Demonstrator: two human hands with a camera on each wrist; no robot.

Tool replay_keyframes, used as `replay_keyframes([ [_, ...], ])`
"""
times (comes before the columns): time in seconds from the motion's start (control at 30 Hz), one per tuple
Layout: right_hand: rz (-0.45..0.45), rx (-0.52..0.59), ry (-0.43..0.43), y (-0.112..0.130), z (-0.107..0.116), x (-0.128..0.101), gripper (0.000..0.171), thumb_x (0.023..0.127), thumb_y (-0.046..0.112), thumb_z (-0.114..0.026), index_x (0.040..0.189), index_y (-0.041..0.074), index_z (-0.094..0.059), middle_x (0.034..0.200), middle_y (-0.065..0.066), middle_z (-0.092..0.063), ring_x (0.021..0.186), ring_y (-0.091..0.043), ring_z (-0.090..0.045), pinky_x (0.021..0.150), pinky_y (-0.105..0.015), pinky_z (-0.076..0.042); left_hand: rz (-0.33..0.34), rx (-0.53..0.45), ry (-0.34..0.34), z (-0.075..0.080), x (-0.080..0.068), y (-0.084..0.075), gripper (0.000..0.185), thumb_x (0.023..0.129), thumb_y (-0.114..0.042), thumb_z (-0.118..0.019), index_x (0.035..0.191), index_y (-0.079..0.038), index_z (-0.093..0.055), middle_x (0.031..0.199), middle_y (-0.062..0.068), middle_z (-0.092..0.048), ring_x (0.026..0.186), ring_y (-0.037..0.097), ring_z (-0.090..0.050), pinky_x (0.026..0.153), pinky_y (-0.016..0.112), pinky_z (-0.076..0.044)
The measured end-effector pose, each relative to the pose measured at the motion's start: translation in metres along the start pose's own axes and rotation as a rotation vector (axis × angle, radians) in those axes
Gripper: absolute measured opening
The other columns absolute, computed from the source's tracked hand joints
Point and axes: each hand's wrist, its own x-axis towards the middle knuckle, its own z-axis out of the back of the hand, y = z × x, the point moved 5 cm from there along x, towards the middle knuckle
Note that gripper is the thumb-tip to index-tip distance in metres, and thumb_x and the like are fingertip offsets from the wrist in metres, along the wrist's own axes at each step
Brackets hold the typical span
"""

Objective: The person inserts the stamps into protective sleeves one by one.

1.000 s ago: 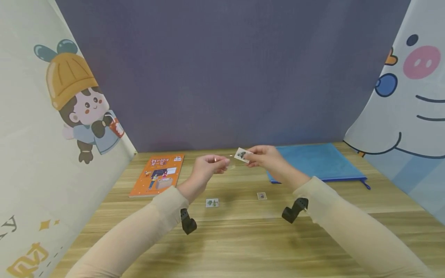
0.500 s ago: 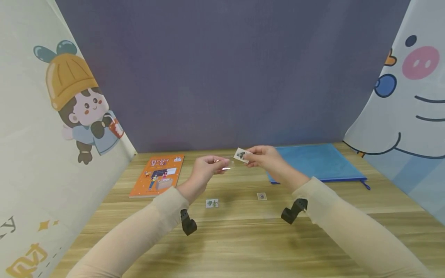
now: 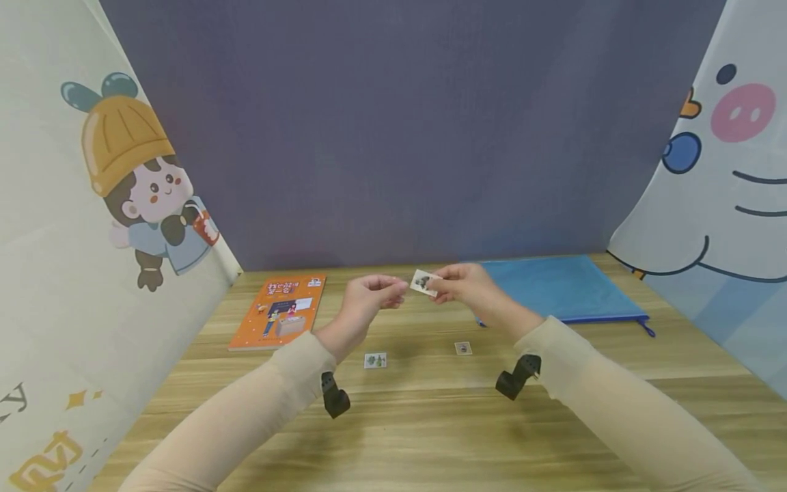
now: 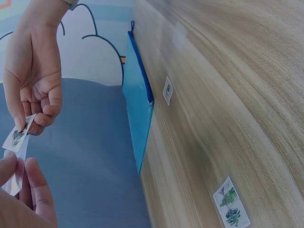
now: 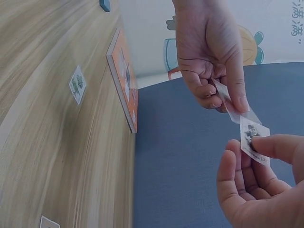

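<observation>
1. Currently raised above the middle of the surface and well clear of it: both hands, close together.
2. Pinched in the fingers of the right hand: a small stamp, gripped by one end between thumb and forefinger, with the other fingers loosely curled beneath.
3. Pinched in the fingers of the left hand: a clear sleeve, narrow and see-through, its free end reaching the stamp's edge. Hard to tell whether touching or already overlapping.
4. Judged as the step in hand: bringing stamp and sleeve together end to end, with most of the stamp outside the clear strip.
5. Probably called for in the next move: a steady left pinch to keep the sleeve's end from drooping, a straight and shallow push from the right, and a grip far enough back on the stamp to leave its leading edge free. Some risk of creasing a corner if pushed at a tilt.
6. Lying flat on the surface below the hands: a green stamp to the left and a second loose stamp to the right, well apart.
7. Further back: an orange book at far left and a blue folder at far right, both untouched.
</observation>
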Motion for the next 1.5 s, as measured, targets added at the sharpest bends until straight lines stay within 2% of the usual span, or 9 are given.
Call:
replay_keyframes([
  [0.17, -0.013, -0.023, 0.006, -0.002, -0.001, -0.001, 0.028, 0.092, 0.014, -0.066, 0.112, -0.005, -0.063, 0.114, -0.019, -0.066, 0.079, -0.015, -0.066, 0.082, -0.032, -0.059, -0.010, -0.013, -0.012, -0.001, -0.001, 0.000, 0.018, 0.085, -0.012, -0.075, 0.096, 0.001, -0.070, 0.088, 0.004, -0.073, 0.070, 0.011, -0.067, 0.075, 0.032, -0.060],
  [0.5, 0.003, -0.059, 0.011, -0.001, -0.001, -0.005, 0.027, 0.091, 0.015, -0.068, 0.109, -0.004, -0.066, 0.111, -0.017, -0.067, 0.077, -0.015, -0.066, 0.076, -0.027, -0.059, -0.046, -0.037, -0.003, -0.004, -0.001, 0.000, 0.019, 0.086, -0.011, -0.073, 0.099, 0.002, -0.071, 0.082, 0.002, -0.071, 0.070, 0.012, -0.066, 0.068, 0.025, -0.059],
  [0.83, 0.021, -0.111, 0.018, 0.002, -0.001, -0.006, 0.028, 0.089, 0.015, -0.070, 0.110, -0.003, -0.066, 0.095, -0.010, -0.071, 0.074, -0.014, -0.065, 0.075, -0.029, -0.059, -0.046, -0.014, -0.015, -0.006, 0.000, -0.001, 0.020, 0.086, -0.012, -0.074, 0.099, 0.002, -0.071, 0.081, 0.001, -0.070, 0.068, 0.010, -0.065, 0.072, 0.028, -0.059],
  [1.23, 0.049, -0.161, 0.056, 0.007, -0.001, -0.006, 0.026, 0.091, 0.017, -0.069, 0.108, -0.002, -0.068, 0.093, -0.012, -0.072, 0.076, -0.019, -0.066, 0.074, -0.030, -0.059, -0.052, 0.003, -0.003, -0.012, -0.002, -0.004, 0.021, 0.086, -0.011, -0.074, 0.100, 0.004, -0.071, 0.081, 0.001, -0.071, 0.067, 0.009, -0.065, 0.073, 0.029, -0.060],
  [1.5, 0.090, -0.201, 0.081, 0.010, 0.000, -0.006, 0.025, 0.090, 0.018, -0.070, 0.107, 0.000, -0.069, 0.095, -0.016, -0.072, 0.073, -0.016, -0.065, 0.073, -0.031, -0.059, -0.032, 0.014, 0.017, -0.014, -0.002, -0.001, 0.021, 0.086, -0.010, -0.074, 0.101, 0.004, -0.070, 0.083, 0.003, -0.071, 0.067, 0.010, -0.065, 0.072, 0.028, -0.060],
])
